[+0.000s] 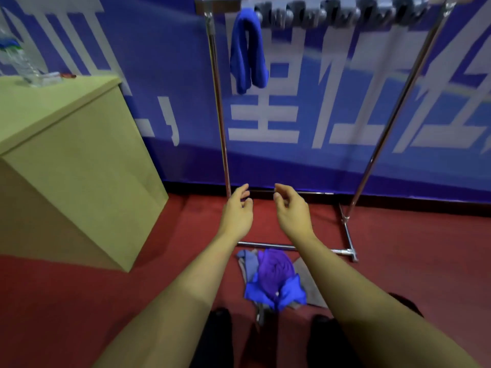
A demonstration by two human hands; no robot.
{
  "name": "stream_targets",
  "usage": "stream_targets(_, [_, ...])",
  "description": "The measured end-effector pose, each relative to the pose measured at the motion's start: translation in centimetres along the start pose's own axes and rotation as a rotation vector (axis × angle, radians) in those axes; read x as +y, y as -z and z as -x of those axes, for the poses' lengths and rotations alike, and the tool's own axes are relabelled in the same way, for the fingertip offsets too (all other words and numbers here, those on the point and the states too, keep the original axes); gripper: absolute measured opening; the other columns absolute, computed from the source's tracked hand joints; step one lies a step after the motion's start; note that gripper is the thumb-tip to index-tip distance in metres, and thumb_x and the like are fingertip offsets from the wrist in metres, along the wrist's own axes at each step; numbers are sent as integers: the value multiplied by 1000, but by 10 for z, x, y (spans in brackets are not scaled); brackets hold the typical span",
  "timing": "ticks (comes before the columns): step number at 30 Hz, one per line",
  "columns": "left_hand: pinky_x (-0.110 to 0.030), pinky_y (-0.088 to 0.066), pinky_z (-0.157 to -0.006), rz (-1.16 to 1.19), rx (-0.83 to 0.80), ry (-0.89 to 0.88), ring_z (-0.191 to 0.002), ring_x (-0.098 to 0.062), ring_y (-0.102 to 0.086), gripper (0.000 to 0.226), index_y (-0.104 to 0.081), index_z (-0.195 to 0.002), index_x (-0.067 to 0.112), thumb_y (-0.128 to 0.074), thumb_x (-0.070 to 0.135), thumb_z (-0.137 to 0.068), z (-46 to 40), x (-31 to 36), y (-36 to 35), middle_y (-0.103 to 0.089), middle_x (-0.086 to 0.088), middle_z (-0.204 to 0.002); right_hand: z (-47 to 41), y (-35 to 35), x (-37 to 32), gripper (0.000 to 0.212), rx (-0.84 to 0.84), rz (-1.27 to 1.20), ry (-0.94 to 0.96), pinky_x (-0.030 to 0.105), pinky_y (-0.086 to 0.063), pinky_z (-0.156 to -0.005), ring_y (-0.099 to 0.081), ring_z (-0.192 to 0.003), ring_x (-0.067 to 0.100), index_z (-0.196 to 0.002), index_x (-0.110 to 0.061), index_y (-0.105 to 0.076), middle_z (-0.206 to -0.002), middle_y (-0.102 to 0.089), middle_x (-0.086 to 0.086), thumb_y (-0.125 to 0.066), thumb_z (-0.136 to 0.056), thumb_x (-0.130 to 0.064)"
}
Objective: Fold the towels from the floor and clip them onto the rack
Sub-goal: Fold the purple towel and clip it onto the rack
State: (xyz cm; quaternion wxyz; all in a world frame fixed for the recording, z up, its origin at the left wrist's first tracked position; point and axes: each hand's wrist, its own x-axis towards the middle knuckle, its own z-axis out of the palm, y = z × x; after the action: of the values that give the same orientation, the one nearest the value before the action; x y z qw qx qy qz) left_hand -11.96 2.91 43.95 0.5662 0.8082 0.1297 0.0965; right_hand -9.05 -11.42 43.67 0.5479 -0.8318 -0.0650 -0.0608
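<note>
A pile of towels [273, 277], blue, purple and grey, lies on the red floor between my forearms, just in front of the rack's base bar. The metal rack [221, 123] stands ahead, with a row of grey clips [340, 13] along its top bar. One folded blue towel [248, 51] hangs from a clip at the left end. My left hand [237, 212] and my right hand [292, 211] are held out side by side above the floor, fingers loosely curled, holding nothing. Both hover well below the hanging towel.
A tan cabinet [69, 160] stands at the left with a plastic water bottle [18, 57] on top. A blue banner wall [345, 115] runs behind the rack. My dark shoes [321, 330] stand near the pile on the red carpet [411, 261].
</note>
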Motion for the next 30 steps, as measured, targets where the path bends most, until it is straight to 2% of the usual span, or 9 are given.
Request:
stream_targets(3, [-52, -53, -96, 4, -17, 58, -110, -28, -64, 42, -52, -141, 19, -49, 10, -100, 13, -39, -16, -62, -6, -133, 20, -12, 37, 27, -30, 19, -33, 31, -53, -90, -67, -99, 13, -124, -18, -64, -113, -72, -2, -55, -99, -20])
stream_targets(9, [-37, -48, -104, -16, -43, 155, -116, -21, -61, 41, -55, -138, 13, -49, 3, -98, 21, -101, -46, -63, -8, -128, 33, -25, 112, 28, -57, 72, -142, 34, -52, -93, -67, -103, 19, -124, -12, -65, -114, -72, 5, -56, -98, -15])
stream_targets(15, [-39, -47, -105, -35, -45, 294, -115, -25, -62, 38, -56, -134, 13, -47, 3, -98, -7, -162, -93, -63, -3, -116, 9, -47, 187, 30, -138, 157, -289, 34, -50, -96, -68, -105, 23, -126, -12, -62, -116, -72, 6, -55, -98, -19])
stream_targets(20, [-34, -46, -101, -118, -97, 404, -113, -25, -62, 36, -61, -129, 8, -48, 3, -96, -34, -230, -137, -66, -8, -127, -10, -80, 257, 28, -245, 222, -394, 40, -52, -93, -68, -104, 28, -122, -14, -64, -112, -73, 9, -55, -97, -20])
stream_targets(22, [-32, -45, -99, -140, -101, 447, -112, -28, -63, 34, -62, -124, 5, -48, -1, -94, -39, -266, -157, -66, -9, -124, -10, -92, 288, 28, -301, 244, -427, 40, -52, -92, -68, -105, 29, -123, -14, -63, -113, -73, 9, -54, -97, -21])
stream_targets(25, [-25, -41, -92, -154, -97, 621, -105, -22, -60, 34, -58, -127, 3, -51, 1, -94, -37, -309, -176, -62, -4, -107, -5, -107, 330, 30, -349, 325, -467, 34, -50, -87, -68, -105, 27, -125, -19, -63, -111, -74, 7, -54, -97, -23])
stream_targets(28, [-35, -45, -97, -86, -29, 789, -110, -29, -64, 33, -56, -126, 2, -60, 7, -93, -36, -344, -193, -67, -17, -113, 8, -122, 362, 30, -379, 287, -560, 34, -50, -90, -68, -105, 28, -125, -18, -64, -111, -74, 8, -55, -96, -21])
stream_targets(30, [-34, -45, -94, -40, 5, 897, -110, -30, -64, 37, -56, -127, -2, -65, 8, -93, -36, -362, -204, -67, -20, -115, 16, -132, 378, 29, -387, 255, -625, 36, -50, -95, -68, -106, 27, -124, -17, -64, -114, -73, 8, -56, -97, -20])
